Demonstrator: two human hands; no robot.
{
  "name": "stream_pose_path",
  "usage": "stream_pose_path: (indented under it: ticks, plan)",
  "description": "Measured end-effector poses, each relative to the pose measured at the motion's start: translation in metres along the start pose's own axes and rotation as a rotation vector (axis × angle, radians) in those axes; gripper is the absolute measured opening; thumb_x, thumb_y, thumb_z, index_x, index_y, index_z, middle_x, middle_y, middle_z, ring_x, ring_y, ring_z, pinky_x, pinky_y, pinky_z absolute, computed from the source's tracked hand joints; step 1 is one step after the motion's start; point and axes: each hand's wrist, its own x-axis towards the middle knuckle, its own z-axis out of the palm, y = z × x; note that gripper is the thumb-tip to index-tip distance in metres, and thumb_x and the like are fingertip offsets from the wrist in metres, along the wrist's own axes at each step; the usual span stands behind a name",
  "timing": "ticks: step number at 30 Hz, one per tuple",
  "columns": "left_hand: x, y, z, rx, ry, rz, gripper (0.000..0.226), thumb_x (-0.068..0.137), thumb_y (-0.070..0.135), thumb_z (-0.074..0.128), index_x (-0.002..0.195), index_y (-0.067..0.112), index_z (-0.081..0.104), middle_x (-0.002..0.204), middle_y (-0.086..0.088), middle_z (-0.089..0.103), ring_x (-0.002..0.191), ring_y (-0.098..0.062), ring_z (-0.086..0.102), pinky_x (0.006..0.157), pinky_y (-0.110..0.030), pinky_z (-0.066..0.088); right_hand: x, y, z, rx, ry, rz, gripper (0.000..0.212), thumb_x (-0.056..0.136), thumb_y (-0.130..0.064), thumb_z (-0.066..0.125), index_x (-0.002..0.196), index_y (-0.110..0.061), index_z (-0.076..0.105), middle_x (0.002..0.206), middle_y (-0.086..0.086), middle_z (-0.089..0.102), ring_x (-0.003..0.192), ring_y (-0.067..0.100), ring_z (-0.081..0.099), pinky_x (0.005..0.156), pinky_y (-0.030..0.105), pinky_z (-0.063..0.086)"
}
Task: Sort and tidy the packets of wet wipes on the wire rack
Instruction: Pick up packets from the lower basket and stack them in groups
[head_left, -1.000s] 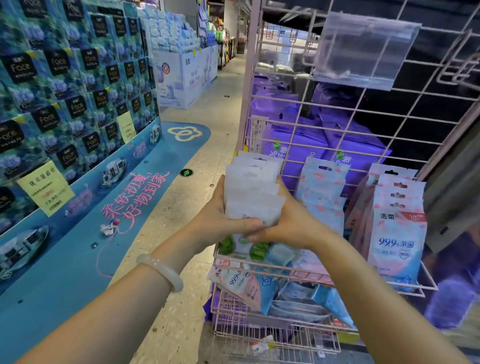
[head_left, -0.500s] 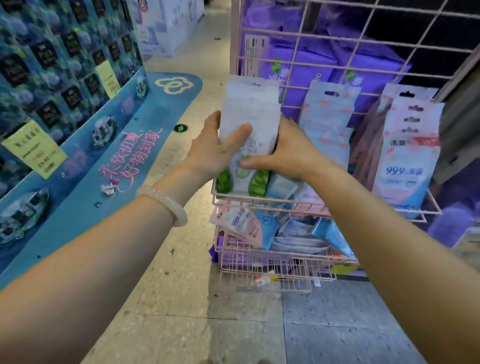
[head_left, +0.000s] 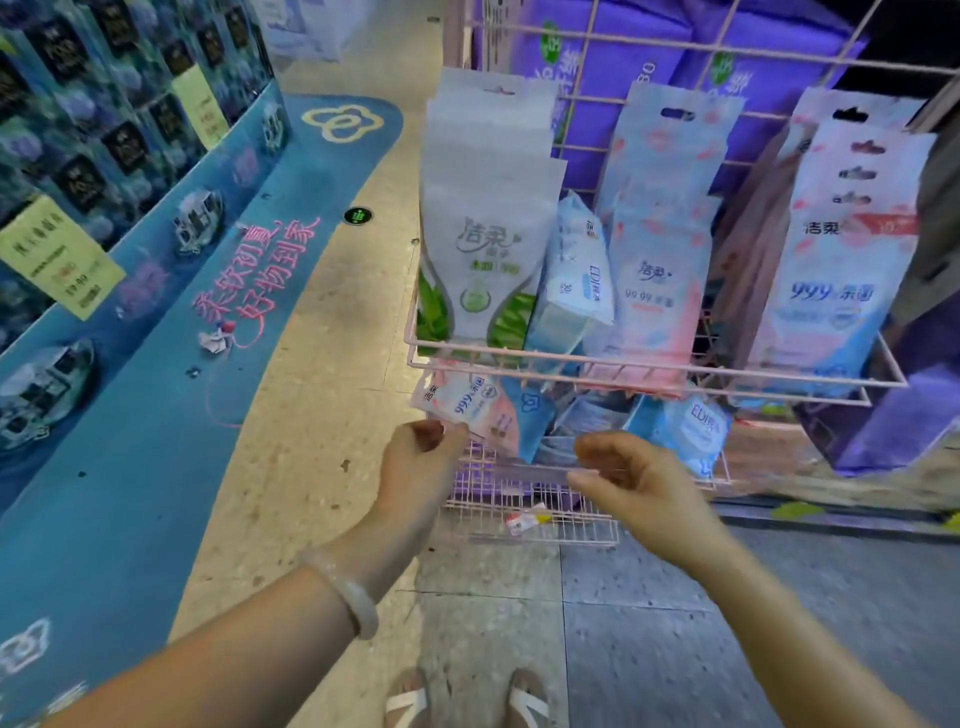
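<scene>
Upper wire basket (head_left: 649, 371): white-and-green wet-wipe packets (head_left: 485, 228) stood upright at left end. Lower basket: pink 999 packet (head_left: 470, 405) pinched at its corner by left hand (head_left: 418, 462). Right hand (head_left: 631, 480) loosely curled, nothing held.

Wire rack (head_left: 649, 370): thin metal rod, pink coated, smooth. Wet wipe packets (head_left: 488, 244): soft plastic film, mostly matt with slight sheen. Purple packs (head_left: 618, 57) behind: glossy plastic wrap. Bracelet (head_left: 348, 592): smooth, pale, polished, stone-like. Floor (head_left: 343, 332): speckled, stone-like, smooth. Price sign (head_left: 62, 260): yellow paper.
</scene>
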Motion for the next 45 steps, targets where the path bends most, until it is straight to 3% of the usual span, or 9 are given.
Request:
stream_pose_path:
  ticks: [8,11,17,21,24,28,32,41,45]
  plan:
    - [0.032,-0.019,0.068,-0.155,0.042,-0.344,0.027,0.072,0.003,0.069,0.098,-0.005,0.066,0.088,-0.02,0.07,0.07,-0.026,0.063,0.056,-0.029,0.05,0.05,0.054,0.07,-0.573,0.05,-0.089,0.067,0.081,-0.029,0.063,0.14,-0.013,0.036,0.151,0.008,0.032,0.138,0.027,0.024,0.112,0.028,0.014]
    - [0.048,-0.02,0.071,-0.103,0.102,-0.402,0.033,0.072,0.016,0.074,0.097,-0.005,0.066,0.097,-0.02,0.07,0.077,-0.026,0.063,0.072,-0.031,0.052,0.048,0.06,0.08,-0.637,0.064,-0.121,0.072,0.081,-0.03,0.061,0.143,-0.014,0.029,0.154,0.005,0.024,0.139,0.026,0.017,0.116,0.033,0.012]
    - [0.036,-0.021,0.051,-0.133,0.008,-0.371,0.014,0.078,0.016,0.071,0.084,0.007,0.062,0.065,-0.003,0.058,0.046,-0.014,0.046,0.041,-0.02,0.04,0.04,0.055,0.064,-0.142,0.169,-0.102,0.07,0.073,-0.039,0.072,0.133,-0.016,0.044,0.13,0.004,0.048,0.123,0.016,0.039,0.102,0.026,0.029]
    - [0.012,-0.029,0.014,-0.096,-0.278,-0.26,0.008,0.081,0.01,0.067,0.087,0.009,0.062,0.058,0.004,0.067,0.046,-0.005,0.058,0.046,-0.017,0.044,0.042,0.045,0.051,0.179,0.127,0.006,0.05,0.072,-0.027,0.076,0.116,-0.021,0.052,0.102,-0.013,0.053,0.103,0.011,0.054,0.088,0.026,0.044]
    - [-0.006,-0.036,-0.006,-0.103,-0.504,-0.287,0.014,0.083,0.005,0.062,0.095,0.01,0.065,0.077,-0.002,0.072,0.061,-0.011,0.067,0.057,-0.021,0.056,0.044,0.04,0.043,0.086,-0.06,0.055,0.033,0.077,-0.02,0.071,0.107,-0.017,0.058,0.099,-0.008,0.063,0.089,0.006,0.059,0.078,0.021,0.051]
    - [-0.031,-0.044,-0.015,-0.131,-0.569,-0.279,0.015,0.08,0.002,0.063,0.091,0.012,0.066,0.079,-0.002,0.075,0.067,-0.015,0.071,0.057,-0.025,0.058,0.025,0.033,0.035,0.24,-0.199,0.19,0.043,0.079,-0.011,0.069,0.118,-0.019,0.053,0.101,-0.001,0.066,0.09,0.014,0.063,0.072,0.028,0.055]
    - [-0.048,-0.034,-0.016,-0.005,-0.57,-0.047,0.024,0.077,-0.001,0.067,0.096,0.014,0.067,0.09,-0.005,0.076,0.075,-0.014,0.069,0.068,-0.025,0.057,-0.012,0.023,0.02,0.318,-0.126,0.155,0.051,0.076,0.0,0.069,0.116,-0.022,0.049,0.11,0.009,0.067,0.102,0.023,0.065,0.088,0.041,0.055]
    - [-0.107,0.112,0.06,0.061,-0.574,0.699,0.029,0.074,0.034,0.06,0.101,0.042,0.054,0.1,0.007,0.069,0.089,-0.011,0.068,0.08,-0.034,0.056,-0.052,-0.059,-0.132,0.27,0.244,-0.393,0.035,0.069,-0.008,0.067,0.096,-0.03,0.065,0.096,-0.014,0.074,0.089,0.004,0.067,0.077,0.022,0.055]
    - [-0.099,0.169,0.121,0.107,-0.506,0.792,0.034,0.084,0.023,0.06,0.117,0.018,0.052,0.105,-0.01,0.068,0.097,-0.026,0.064,0.088,-0.041,0.051,-0.021,-0.063,-0.19,0.281,0.406,-0.45,0.04,0.077,0.007,0.063,0.104,-0.021,0.058,0.092,-0.017,0.073,0.09,-0.003,0.066,0.077,0.014,0.052]
